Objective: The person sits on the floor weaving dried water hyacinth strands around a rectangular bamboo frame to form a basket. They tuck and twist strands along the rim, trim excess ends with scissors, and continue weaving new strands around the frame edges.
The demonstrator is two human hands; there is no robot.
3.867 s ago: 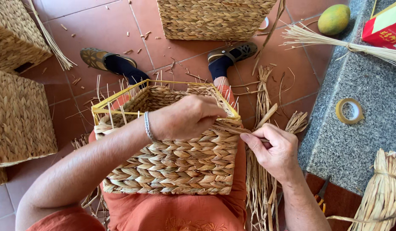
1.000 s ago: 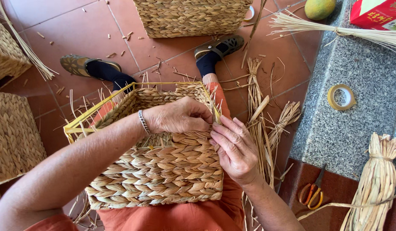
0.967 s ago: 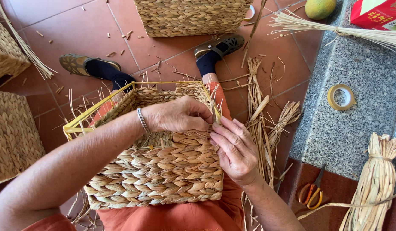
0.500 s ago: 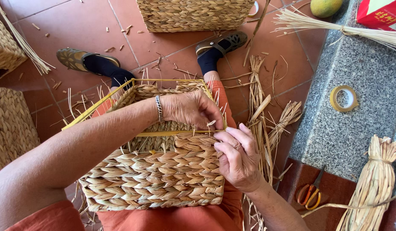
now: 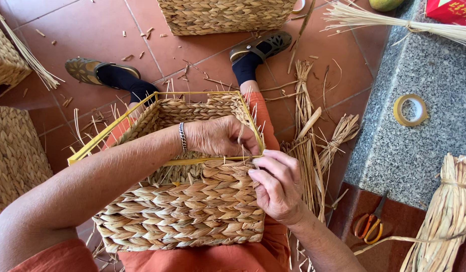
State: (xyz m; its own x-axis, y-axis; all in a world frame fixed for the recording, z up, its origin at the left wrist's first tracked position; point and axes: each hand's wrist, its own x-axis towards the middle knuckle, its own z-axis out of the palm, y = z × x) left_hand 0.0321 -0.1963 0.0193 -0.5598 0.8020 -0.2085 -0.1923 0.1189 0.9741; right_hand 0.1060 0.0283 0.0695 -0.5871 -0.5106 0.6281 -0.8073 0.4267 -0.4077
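Left hand (image 5: 220,137) gripping yellow-framed rim of half-woven straw basket (image 5: 182,211) on lap, right hand (image 5: 278,186) pinching strand at its three-o'clock corner, orange-handled scissors (image 5: 370,224) at four o'clock

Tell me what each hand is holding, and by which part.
Both hands grip the woven basket at its near right corner: the left hand reaches inside over the yellow rim, the right hand pinches the weave there. Any strand between the fingers cannot be told.

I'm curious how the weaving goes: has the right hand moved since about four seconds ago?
Yes. The right hand came in leftward, from out beside the woven basket onto its near right corner, at the yellow frame.
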